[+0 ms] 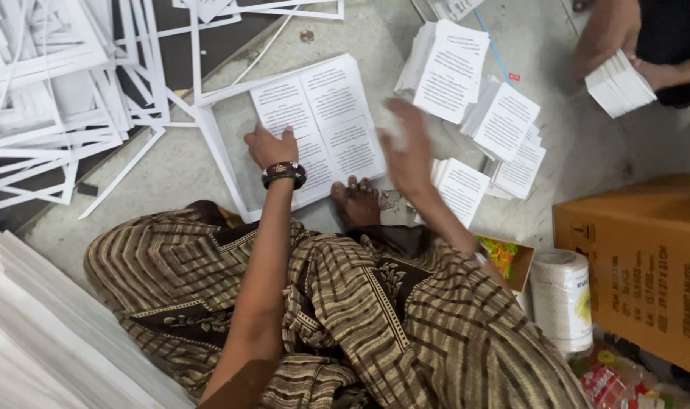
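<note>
Four printed panels on one sheet [322, 121] are pinned flat to the floor [171, 174] by the left hand [271, 146], fingers spread, gripping nothing. The right hand [409, 155] is blurred above, open and empty, near the cut leaflet stacks [504, 121].

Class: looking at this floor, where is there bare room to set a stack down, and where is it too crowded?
Bare floor lies between the white paper strips and the printed sheet under the left hand. Crowded: the leaflet stacks beyond the right hand, and by the cardboard box.
</note>
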The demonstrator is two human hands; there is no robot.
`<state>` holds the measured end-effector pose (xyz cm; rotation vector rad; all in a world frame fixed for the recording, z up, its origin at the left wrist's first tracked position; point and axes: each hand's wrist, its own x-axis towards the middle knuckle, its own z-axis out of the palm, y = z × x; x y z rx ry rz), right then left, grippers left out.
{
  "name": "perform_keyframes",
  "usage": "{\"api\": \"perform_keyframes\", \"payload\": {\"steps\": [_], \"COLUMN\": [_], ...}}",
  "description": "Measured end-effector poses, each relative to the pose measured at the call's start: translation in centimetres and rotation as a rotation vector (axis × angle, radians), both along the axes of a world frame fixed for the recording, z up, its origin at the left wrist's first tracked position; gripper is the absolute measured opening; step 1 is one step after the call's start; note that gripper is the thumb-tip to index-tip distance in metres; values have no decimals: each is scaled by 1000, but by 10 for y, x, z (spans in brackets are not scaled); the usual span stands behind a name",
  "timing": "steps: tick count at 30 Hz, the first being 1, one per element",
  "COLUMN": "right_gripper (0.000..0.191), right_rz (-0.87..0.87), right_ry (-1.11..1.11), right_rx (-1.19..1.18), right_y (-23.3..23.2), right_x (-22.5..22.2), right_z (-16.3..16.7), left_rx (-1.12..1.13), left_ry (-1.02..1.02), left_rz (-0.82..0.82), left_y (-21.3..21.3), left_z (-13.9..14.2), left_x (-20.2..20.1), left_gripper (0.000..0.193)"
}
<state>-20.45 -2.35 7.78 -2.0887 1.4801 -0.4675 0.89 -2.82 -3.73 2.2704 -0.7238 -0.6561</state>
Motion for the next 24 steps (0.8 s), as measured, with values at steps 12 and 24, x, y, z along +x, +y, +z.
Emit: {"api": "perform_keyframes", "payload": {"steps": [12,24], "right_gripper": [63,58], "right_rz": [-439,-470], "right_ry": [61,-411], "right_rx": [47,429], "right_y": [-94,-88], "right_x": [54,34], "right_z": [-53,-44], "left_rx": [156,-157], "left_ry": [37,143], "left_rz": [36,-91], "left_y": [-23,5], "left_z": [1,-4], "left_x": [13,0], "left_gripper": [71,62]}}
